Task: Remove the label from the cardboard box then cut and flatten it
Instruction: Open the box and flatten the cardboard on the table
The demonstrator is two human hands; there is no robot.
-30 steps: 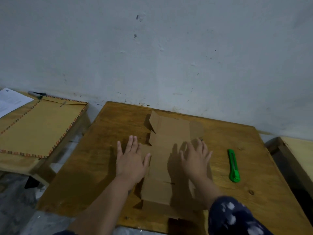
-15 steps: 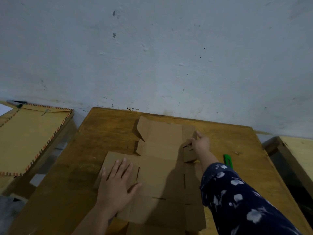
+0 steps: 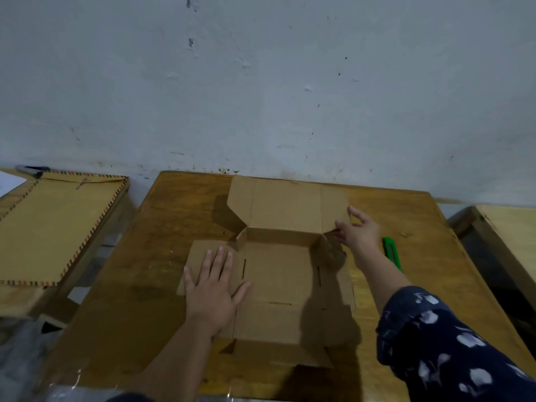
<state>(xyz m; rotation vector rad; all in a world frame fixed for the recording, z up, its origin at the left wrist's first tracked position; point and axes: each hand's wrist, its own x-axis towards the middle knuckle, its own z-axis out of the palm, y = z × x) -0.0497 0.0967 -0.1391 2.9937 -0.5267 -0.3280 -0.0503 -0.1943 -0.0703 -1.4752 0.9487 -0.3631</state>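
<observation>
One opened cardboard box [image 3: 275, 274]. Two hands: left hand [image 3: 213, 288], right hand [image 3: 359, 232]. One green cutter [image 3: 392, 252], right. Three wooden tables: middle table [image 3: 139, 285], left table [image 3: 26, 300], right table [image 3: 513, 227]. One brown envelope [image 3: 55, 224], left.

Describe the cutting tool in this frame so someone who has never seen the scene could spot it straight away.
Start at the wooden table against the pale wall, where the opened cardboard box is spread out. Look to the box's right, just beyond the right hand and its forearm. The utility knife lies there on bare wood: slim and bright green, the only vivid colour among browns.
</observation>
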